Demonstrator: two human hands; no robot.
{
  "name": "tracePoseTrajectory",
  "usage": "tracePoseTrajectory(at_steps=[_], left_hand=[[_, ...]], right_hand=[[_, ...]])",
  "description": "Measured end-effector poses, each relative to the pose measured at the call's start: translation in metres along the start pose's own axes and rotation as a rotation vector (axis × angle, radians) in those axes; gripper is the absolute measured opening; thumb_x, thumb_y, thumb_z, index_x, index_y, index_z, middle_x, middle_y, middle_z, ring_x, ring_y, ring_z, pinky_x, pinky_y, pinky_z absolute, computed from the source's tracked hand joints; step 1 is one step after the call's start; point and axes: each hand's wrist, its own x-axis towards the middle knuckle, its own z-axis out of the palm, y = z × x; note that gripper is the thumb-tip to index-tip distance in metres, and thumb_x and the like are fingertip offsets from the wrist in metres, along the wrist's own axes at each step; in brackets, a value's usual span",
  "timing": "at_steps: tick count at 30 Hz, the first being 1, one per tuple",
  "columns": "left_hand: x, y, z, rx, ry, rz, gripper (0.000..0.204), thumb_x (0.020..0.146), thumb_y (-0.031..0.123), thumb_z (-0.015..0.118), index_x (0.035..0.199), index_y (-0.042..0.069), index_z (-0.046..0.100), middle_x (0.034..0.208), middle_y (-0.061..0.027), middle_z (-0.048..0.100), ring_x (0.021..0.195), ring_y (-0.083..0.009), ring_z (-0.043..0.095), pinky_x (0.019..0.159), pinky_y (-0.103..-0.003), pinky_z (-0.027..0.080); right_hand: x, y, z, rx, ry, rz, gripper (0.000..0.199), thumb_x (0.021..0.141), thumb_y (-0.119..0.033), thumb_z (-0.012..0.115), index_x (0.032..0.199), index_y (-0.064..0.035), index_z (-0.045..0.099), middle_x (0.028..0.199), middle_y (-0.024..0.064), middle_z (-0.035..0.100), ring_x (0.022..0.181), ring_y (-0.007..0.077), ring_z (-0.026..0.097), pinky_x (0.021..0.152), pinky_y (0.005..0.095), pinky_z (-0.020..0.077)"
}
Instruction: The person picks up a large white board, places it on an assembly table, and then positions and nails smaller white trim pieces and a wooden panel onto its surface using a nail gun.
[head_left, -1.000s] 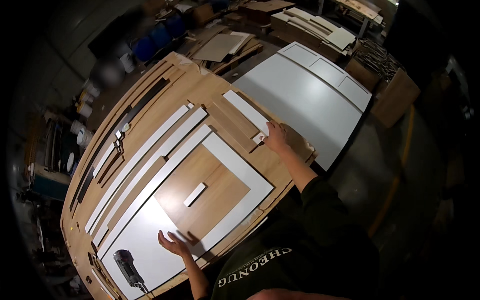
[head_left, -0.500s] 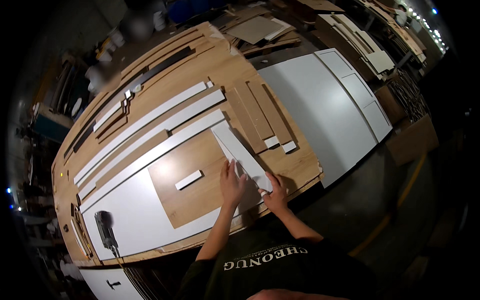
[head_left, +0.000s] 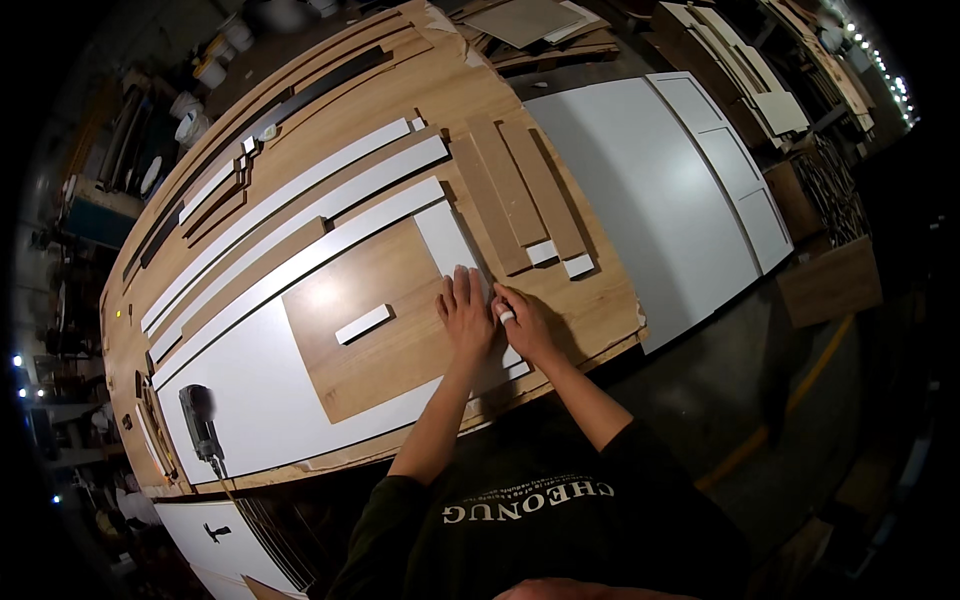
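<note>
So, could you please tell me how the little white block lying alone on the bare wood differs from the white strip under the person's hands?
The small white block is short and lies free with no hand on it; the white strip is much longer and wider, and the left hand lies flat on it beside the right hand. The block sits inside the white frame; the strip forms one side of it. Both are flat and white.

My left hand [head_left: 466, 318] and right hand [head_left: 525, 325] are bare, without gloves or rings that I can make out. A short white band shows at a right fingertip. Both forearms are uncovered up from the hands; dark olive sleeves start near my elbows. My dark top carries a line of pale block lettering across the chest.
</note>
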Motion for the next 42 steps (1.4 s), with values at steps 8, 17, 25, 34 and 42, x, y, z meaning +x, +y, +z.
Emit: tracePoseTrajectory(at_steps=[8, 17, 25, 34, 42], left_hand=[[0.026, -0.003, 0.012, -0.015, 0.135, -0.037, 0.056, 0.085, 0.033, 0.059, 0.134, 0.009, 0.045, 0.142, -0.0178, 0.039, 0.127, -0.0390, 0.038, 0.100, -0.053, 0.030], [0.036, -0.010, 0.009, -0.087, 0.159, -0.009, 0.054, 0.085, 0.032, 0.061, 0.131, 0.009, 0.048, 0.139, -0.0167, 0.041, 0.127, -0.0373, 0.038, 0.102, -0.053, 0.027], [0.037, -0.003, 0.016, -0.085, 0.211, -0.082, 0.053, 0.084, 0.029, 0.063, 0.131, 0.009, 0.049, 0.138, -0.0190, 0.041, 0.130, -0.0338, 0.035, 0.105, -0.050, 0.024], [0.045, -0.006, 0.008, -0.079, 0.160, -0.084, 0.051, 0.084, 0.032, 0.064, 0.128, 0.010, 0.051, 0.137, -0.0206, 0.042, 0.128, -0.0349, 0.038, 0.104, -0.049, 0.025], [0.051, -0.007, 0.010, -0.102, 0.190, -0.158, 0.057, 0.082, 0.040, 0.066, 0.130, 0.013, 0.050, 0.142, -0.0224, 0.037, 0.128, -0.0396, 0.036, 0.105, -0.051, 0.025]], right_hand=[[0.024, 0.009, 0.005, -0.067, -0.029, 0.033, 0.036, 0.089, -0.011, 0.052, 0.124, -0.0029, 0.056, 0.121, 0.0197, 0.058, 0.111, 0.0353, 0.055, 0.094, 0.0385, 0.0448], [0.027, 0.017, 0.010, -0.140, -0.070, 0.107, 0.048, 0.075, -0.001, 0.053, 0.123, -0.0020, 0.056, 0.118, 0.0163, 0.055, 0.110, 0.0315, 0.054, 0.095, 0.0355, 0.0439], [0.027, 0.021, 0.010, -0.164, -0.058, 0.041, 0.046, 0.074, -0.001, 0.054, 0.120, -0.0032, 0.059, 0.119, 0.0173, 0.056, 0.108, 0.0344, 0.055, 0.093, 0.0384, 0.0445], [0.029, 0.010, 0.008, -0.133, -0.097, 0.124, 0.043, 0.079, 0.001, 0.052, 0.121, -0.0003, 0.056, 0.118, 0.0169, 0.055, 0.108, 0.0332, 0.055, 0.091, 0.0358, 0.0449], [0.030, 0.015, 0.008, -0.082, -0.084, 0.152, 0.036, 0.087, -0.010, 0.059, 0.121, 0.0004, 0.057, 0.120, 0.0164, 0.055, 0.108, 0.0314, 0.056, 0.091, 0.0359, 0.0464]])
